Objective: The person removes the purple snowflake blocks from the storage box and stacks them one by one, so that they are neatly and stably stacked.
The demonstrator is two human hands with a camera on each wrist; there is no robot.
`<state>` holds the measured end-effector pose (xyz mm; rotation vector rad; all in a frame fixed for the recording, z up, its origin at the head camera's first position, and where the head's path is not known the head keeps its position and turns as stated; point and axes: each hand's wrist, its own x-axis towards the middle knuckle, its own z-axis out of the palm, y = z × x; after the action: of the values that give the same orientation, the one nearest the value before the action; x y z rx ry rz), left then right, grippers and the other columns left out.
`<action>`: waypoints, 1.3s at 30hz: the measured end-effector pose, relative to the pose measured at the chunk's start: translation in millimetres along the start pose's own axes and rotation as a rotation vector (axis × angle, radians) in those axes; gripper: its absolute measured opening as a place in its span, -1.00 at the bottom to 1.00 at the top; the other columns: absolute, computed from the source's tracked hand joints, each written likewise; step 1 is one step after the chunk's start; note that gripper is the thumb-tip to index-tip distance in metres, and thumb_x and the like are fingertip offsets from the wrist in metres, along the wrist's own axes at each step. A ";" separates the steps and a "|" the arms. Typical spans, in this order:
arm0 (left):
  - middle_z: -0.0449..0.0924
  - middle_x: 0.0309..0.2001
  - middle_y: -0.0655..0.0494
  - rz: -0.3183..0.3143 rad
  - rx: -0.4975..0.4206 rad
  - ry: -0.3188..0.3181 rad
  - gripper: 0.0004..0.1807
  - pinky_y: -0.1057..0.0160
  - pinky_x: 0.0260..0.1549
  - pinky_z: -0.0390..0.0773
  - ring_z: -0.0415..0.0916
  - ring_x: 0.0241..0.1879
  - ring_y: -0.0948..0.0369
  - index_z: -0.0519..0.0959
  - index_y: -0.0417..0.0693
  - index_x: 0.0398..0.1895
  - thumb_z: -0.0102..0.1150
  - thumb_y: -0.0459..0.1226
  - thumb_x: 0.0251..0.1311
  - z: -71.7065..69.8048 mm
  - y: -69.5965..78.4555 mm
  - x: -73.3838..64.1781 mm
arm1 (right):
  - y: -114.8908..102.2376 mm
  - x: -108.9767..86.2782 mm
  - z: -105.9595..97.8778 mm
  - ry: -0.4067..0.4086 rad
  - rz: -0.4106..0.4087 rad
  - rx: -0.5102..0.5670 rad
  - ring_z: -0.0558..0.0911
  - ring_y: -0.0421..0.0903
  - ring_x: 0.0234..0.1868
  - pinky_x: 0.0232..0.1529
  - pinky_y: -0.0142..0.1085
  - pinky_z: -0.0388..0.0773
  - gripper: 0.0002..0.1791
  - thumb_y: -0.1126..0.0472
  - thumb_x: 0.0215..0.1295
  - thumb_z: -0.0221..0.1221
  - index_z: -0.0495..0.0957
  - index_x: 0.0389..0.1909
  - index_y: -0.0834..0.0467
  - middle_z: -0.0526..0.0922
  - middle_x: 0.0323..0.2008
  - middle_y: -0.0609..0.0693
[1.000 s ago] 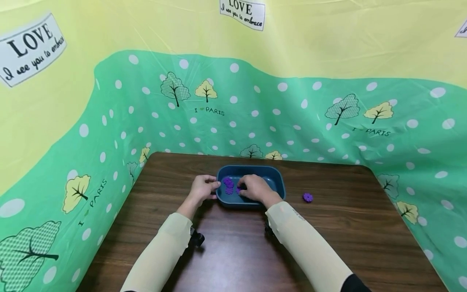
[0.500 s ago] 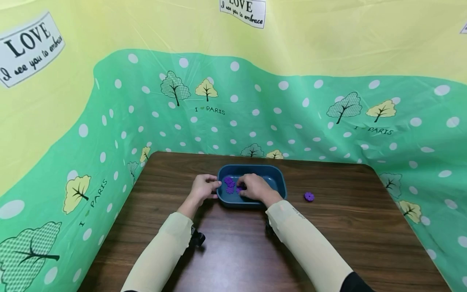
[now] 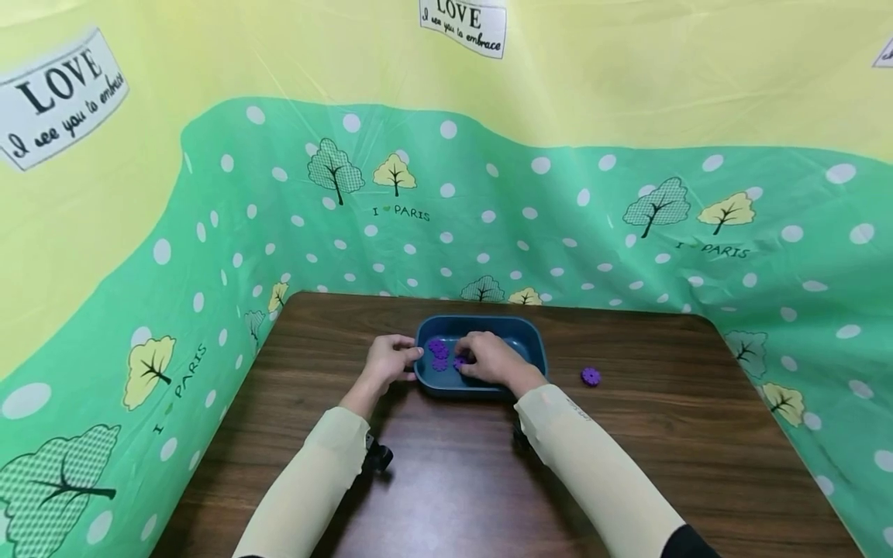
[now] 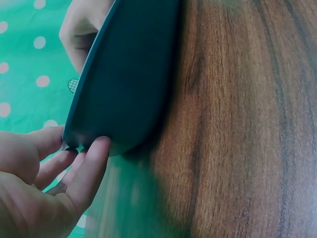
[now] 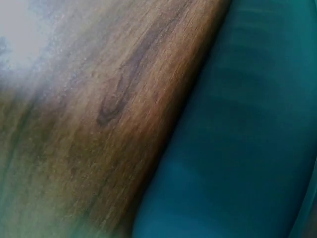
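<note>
A blue plastic tray (image 3: 460,391) stands toward the far side of the wooden table. My left hand (image 3: 387,360) holds its left end; the left wrist view shows the thumb at the rim and the other fingertips on the outer wall (image 4: 119,89). My right hand (image 3: 488,358) reaches into the tray, thumb and fingers pinching a small purple flower-shaped disc (image 3: 459,363) near the bottom. Left of it, several similar purple discs (image 3: 439,349) lie together in the tray. In the right wrist view only the tray's outer side (image 5: 223,148) and tabletop appear; that hand is hidden.
One more purple flower-shaped disc (image 3: 591,377) lies on the table (image 3: 649,434) to the right of the tray. A green and yellow printed cloth (image 3: 572,201) hangs behind the table and along its sides.
The right forearm has shifted slightly to the right, and a little more of the disc at its fingertips shows. My left hand and the tray stay almost still.
</note>
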<state>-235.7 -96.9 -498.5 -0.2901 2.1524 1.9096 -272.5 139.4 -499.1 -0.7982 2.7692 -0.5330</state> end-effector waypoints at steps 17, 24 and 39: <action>0.65 -0.13 -0.18 -0.011 0.008 0.008 -0.58 0.15 -0.38 0.81 0.68 -0.04 -0.15 0.54 -0.35 0.22 0.31 -0.34 0.35 2.3 5.7 -0.9 | 12.9 -30.4 -26.0 0.166 -0.053 0.022 0.66 -0.13 -0.08 0.03 -0.17 0.73 -0.71 0.13 0.29 0.41 0.70 0.01 0.06 0.67 -0.07 -0.08; 0.63 -0.12 -0.17 -0.023 0.005 0.012 -0.58 0.16 -0.41 0.81 0.68 -0.09 -0.11 0.54 -0.35 0.22 0.31 -0.36 0.35 3.2 5.0 -1.8 | 24.0 -48.4 -33.1 0.230 -0.085 0.034 0.67 -0.09 -0.09 -0.02 -0.12 0.73 -0.72 0.17 0.27 0.41 0.71 -0.01 0.09 0.68 -0.08 -0.05; 0.63 -0.08 -0.21 -0.018 0.007 0.025 -0.59 0.14 -0.37 0.82 0.69 -0.13 -0.05 0.54 -0.36 0.21 0.31 -0.36 0.35 5.0 3.0 -1.7 | 44.6 -85.5 -53.1 0.297 -0.004 0.038 0.67 -0.07 -0.08 -0.04 -0.08 0.74 -0.73 0.15 0.26 0.42 0.71 -0.03 0.05 0.68 -0.09 -0.09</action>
<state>-234.8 -91.6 -495.7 -0.3332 2.1643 1.8977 -238.1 236.4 -459.9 -0.7716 3.0141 -0.7584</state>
